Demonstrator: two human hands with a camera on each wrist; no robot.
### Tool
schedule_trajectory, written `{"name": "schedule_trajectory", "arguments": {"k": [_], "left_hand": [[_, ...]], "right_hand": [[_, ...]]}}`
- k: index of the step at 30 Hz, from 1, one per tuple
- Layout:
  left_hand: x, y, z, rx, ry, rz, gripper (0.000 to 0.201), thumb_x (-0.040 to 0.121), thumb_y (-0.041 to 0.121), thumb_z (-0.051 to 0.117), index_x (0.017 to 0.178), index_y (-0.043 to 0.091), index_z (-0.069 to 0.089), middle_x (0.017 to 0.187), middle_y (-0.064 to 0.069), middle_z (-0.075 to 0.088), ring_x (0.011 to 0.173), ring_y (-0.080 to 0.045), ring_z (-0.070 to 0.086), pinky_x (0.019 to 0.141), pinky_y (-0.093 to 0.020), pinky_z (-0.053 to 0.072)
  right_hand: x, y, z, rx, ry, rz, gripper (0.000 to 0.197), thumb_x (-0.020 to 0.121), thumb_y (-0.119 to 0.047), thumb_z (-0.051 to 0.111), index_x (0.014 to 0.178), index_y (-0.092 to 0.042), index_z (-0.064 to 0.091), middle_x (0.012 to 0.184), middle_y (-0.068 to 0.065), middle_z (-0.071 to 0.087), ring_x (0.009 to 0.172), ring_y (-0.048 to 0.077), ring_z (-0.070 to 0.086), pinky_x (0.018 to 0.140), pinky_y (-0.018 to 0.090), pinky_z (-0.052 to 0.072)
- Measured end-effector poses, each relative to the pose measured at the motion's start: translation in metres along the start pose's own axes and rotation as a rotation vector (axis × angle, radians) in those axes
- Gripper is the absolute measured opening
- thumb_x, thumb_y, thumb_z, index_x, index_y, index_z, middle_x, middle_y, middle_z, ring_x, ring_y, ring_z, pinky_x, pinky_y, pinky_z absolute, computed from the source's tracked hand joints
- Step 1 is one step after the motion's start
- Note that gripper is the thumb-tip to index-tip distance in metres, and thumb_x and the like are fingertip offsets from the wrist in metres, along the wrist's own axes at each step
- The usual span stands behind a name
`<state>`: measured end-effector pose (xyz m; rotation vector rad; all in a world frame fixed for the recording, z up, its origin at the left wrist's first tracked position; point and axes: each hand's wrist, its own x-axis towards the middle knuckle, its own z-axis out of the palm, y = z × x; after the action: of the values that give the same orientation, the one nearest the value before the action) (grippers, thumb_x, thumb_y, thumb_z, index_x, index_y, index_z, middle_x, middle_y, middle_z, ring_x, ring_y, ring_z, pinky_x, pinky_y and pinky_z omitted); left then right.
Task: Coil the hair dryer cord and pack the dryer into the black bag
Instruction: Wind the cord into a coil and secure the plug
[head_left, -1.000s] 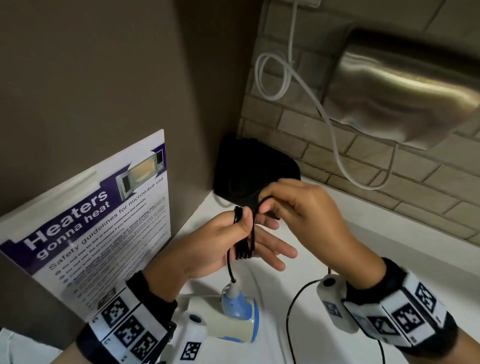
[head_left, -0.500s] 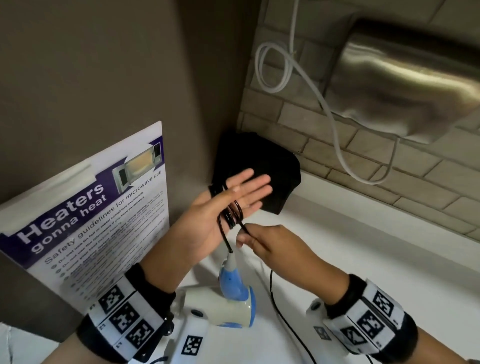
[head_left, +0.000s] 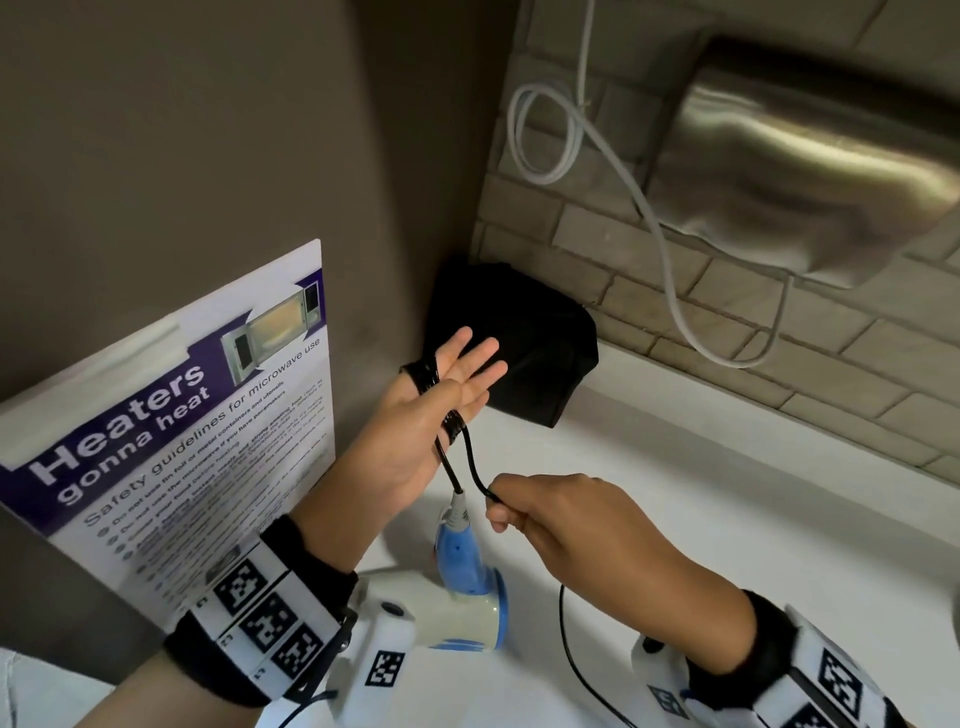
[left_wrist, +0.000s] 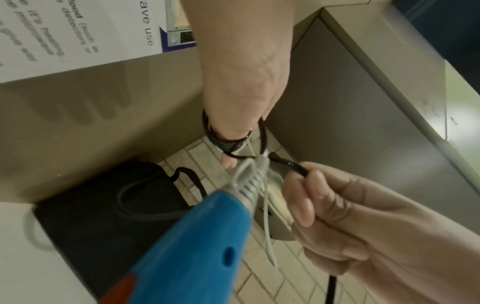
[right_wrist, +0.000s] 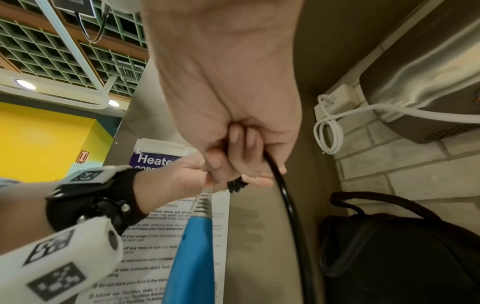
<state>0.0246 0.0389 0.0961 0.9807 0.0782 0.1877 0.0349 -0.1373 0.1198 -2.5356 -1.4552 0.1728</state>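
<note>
- Cord (head_left: 470, 457): thin, glossy black, round in section; several tight loops wrap the left hand (head_left: 415, 415), crossing the palm and passing behind the fingers, and a free strand curves down from them to the right hand (head_left: 561, 525).
- Left hand is raised with the palm up and the fingers straight and slightly spread; it grips nothing, the loops simply sit round it.
- Right hand is curled into a loose fist, thumb and forefinger pinching the cord just below the left hand; the rest of the cord drops from this fist onto the counter (head_left: 727, 519).
- Hair dryer (head_left: 457, 608) lies on the counter between the two wrists: cream plastic barrel with a blue rear ring, smooth blue handle tilted upward, and a ribbed grey strain relief where the cord enters.
- Black bag (head_left: 530, 353): soft, matte fabric, slumped in the corner where the counter meets the brick-pattern wall, just beyond the left fingertips; a thin black strap loops off it in the right wrist view.
- Counter is smooth and white.
- Poster (head_left: 171, 415) leans against the brown side wall; it reads "Heaters gonna heat" and "Safety guidelines for microwave use", with a picture of a microwave.
- Brushed-metal hand dryer (head_left: 800, 166) is mounted on the brick wall, a white cable (head_left: 550, 135) looping beside it.
</note>
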Motion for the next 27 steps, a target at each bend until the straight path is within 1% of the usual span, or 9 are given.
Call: {"name": "schedule_trajectory", "arguments": {"k": [3, 6, 8, 10, 12, 17, 22, 25, 27], "left_hand": [[-0.001, 0.0, -0.006, -0.01, -0.028, -0.093, 0.048, 0.097, -0.002, 0.034, 0.144, 0.007, 0.028, 0.134, -0.012, 0.057, 0.119, -0.024, 0.059, 0.11, -0.041, 0.036], [-0.006, 0.0, -0.005, 0.103, -0.141, -0.165, 0.039, 0.098, 0.007, 0.039, 0.137, 0.006, 0.038, 0.127, -0.008, 0.063, 0.114, -0.017, 0.063, 0.106, -0.036, 0.042], [-0.01, 0.002, -0.001, 0.125, -0.19, -0.194, 0.038, 0.097, 0.016, 0.04, 0.131, 0.002, 0.048, 0.103, 0.001, 0.072, 0.098, -0.013, 0.068, 0.094, -0.029, 0.051], [-0.015, 0.007, 0.004, 0.141, -0.3, -0.186, 0.037, 0.096, 0.026, 0.032, 0.111, 0.012, 0.063, 0.088, 0.005, 0.072, 0.093, -0.02, 0.069, 0.096, -0.032, 0.051], [-0.018, 0.011, 0.008, 0.203, -0.397, -0.173, 0.042, 0.094, 0.032, 0.028, 0.095, 0.025, 0.069, 0.094, -0.003, 0.074, 0.091, -0.024, 0.07, 0.102, -0.039, 0.047], [-0.023, 0.009, 0.006, 0.185, -0.586, -0.241, 0.048, 0.094, 0.036, 0.032, 0.116, 0.0, 0.055, 0.111, -0.02, 0.068, 0.065, -0.016, 0.063, 0.102, -0.041, 0.045], [-0.025, 0.014, 0.003, 0.127, -0.628, -0.202, 0.035, 0.095, 0.021, 0.042, 0.121, 0.004, 0.059, 0.105, -0.013, 0.072, 0.062, -0.009, 0.06, 0.098, -0.036, 0.046], [-0.023, 0.012, 0.005, 0.075, -0.592, -0.151, 0.037, 0.096, 0.007, 0.037, 0.129, 0.002, 0.052, 0.117, -0.016, 0.067, 0.083, -0.016, 0.068, 0.103, -0.039, 0.045], [-0.019, 0.008, 0.007, 0.043, -0.538, -0.131, 0.042, 0.096, 0.001, 0.034, 0.137, 0.003, 0.043, 0.133, -0.017, 0.057, 0.115, -0.029, 0.06, 0.107, -0.038, 0.041]], "right_hand": [[0.001, -0.002, -0.009, -0.001, 0.035, 0.006, 0.027, 0.087, -0.028, 0.026, 0.088, -0.029, 0.053, 0.088, -0.016, 0.065, 0.072, 0.006, 0.055, 0.056, 0.012, 0.031], [0.007, -0.005, -0.027, -0.032, 0.172, -0.016, 0.026, 0.081, -0.031, 0.028, 0.091, -0.036, 0.052, 0.083, -0.016, 0.067, 0.072, 0.01, 0.063, 0.052, 0.022, 0.042], [0.015, -0.005, -0.041, -0.05, 0.222, -0.013, 0.027, 0.083, -0.034, 0.031, 0.094, -0.036, 0.055, 0.082, -0.01, 0.065, 0.072, 0.016, 0.064, 0.05, 0.03, 0.047], [0.023, -0.003, -0.051, -0.111, 0.265, -0.01, 0.037, 0.081, -0.036, 0.029, 0.092, -0.028, 0.063, 0.08, -0.005, 0.062, 0.069, 0.018, 0.061, 0.048, 0.028, 0.04], [0.032, -0.001, -0.059, -0.166, 0.275, 0.01, 0.032, 0.079, -0.03, 0.034, 0.091, -0.024, 0.063, 0.082, -0.005, 0.059, 0.071, 0.018, 0.059, 0.05, 0.028, 0.039], [0.05, 0.023, -0.055, 0.029, 0.334, 0.037, 0.024, 0.085, -0.03, 0.033, 0.083, -0.024, 0.056, 0.077, -0.014, 0.053, 0.073, 0.012, 0.057, 0.057, 0.036, 0.048], [0.054, 0.041, -0.028, 0.208, 0.223, 0.1, 0.024, 0.094, -0.021, 0.048, 0.071, -0.027, 0.045, 0.065, -0.012, 0.055, 0.063, 0.002, 0.052, 0.062, 0.038, 0.049], [0.044, 0.039, -0.002, 0.268, 0.111, 0.09, 0.026, 0.087, -0.007, 0.051, 0.093, -0.028, 0.065, 0.103, 0.004, 0.07, 0.097, 0.015, 0.062, 0.091, 0.032, 0.049], [0.042, 0.035, 0.015, 0.131, 0.075, 0.073, 0.025, 0.09, -0.01, 0.051, 0.109, -0.016, 0.067, 0.114, 0.015, 0.066, 0.107, 0.029, 0.057, 0.091, 0.033, 0.043]]}}
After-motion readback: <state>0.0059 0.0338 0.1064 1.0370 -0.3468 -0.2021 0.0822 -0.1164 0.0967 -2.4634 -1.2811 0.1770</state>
